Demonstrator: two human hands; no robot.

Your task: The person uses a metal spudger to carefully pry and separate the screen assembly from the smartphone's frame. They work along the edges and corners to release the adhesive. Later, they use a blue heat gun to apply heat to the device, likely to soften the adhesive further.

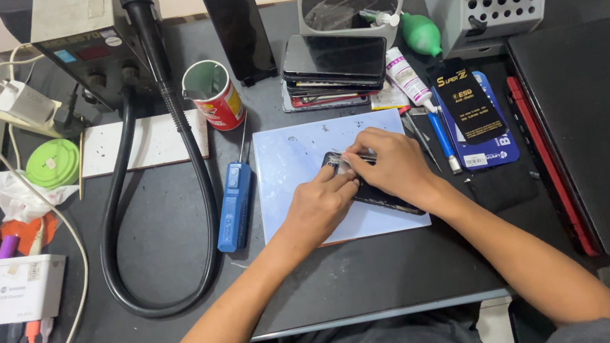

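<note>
Head view looks down on a pale blue mat (295,157); a dark phone (382,197) lies on the mat's right half; both hands meet over the phone's upper end. Left hand (321,204) — fingers curled, tips pinched at the phone's edge; right hand (389,165) — fingers bent down, pressing the phone; whether either grips a tool, I cannot tell. Blue screwdriver (233,207) lies just left of the mat; a stack of phones (331,67) sits behind it.
</note>
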